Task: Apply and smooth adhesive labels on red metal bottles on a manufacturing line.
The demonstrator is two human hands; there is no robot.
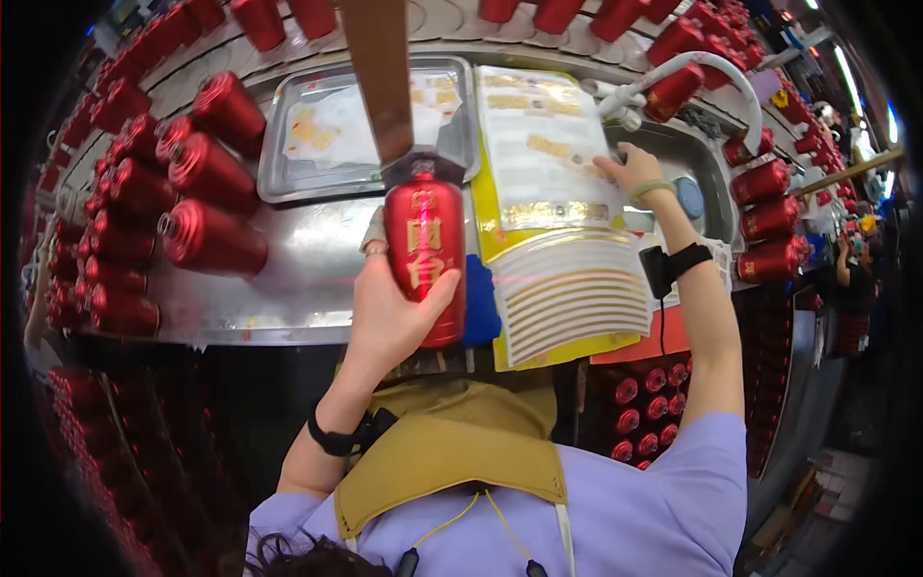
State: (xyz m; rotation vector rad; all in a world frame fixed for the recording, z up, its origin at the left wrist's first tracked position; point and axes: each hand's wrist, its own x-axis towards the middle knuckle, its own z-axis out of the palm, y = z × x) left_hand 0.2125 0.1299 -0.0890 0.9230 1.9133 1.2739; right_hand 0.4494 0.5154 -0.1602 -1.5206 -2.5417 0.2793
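A glossy red bottle [444, 221] with gold characters stands upright in front of me, its neck at the far end. My left hand [392, 298] is wrapped round its lower left side, thumb across the front; something pale covers a fingertip. Red light lines cross the bottle. My right hand [635, 173] reaches to the right edge of a white decal sheet [543, 183] with gold patches. Its thumb and forefinger are apart, with nothing visible between them. Nearer to me, a sheet of curved gold-edged strips [577, 293] lies on a yellow backing [488, 216].
Behind the bottle, a brown upright bar [380, 77] crosses a metal tray [274, 144] holding loose decal pieces. Several red bottles [212, 236] lie to the left. A steel sink [716, 154] with a curved white tap [740, 82] is at the right, holding a blue round object [689, 196].
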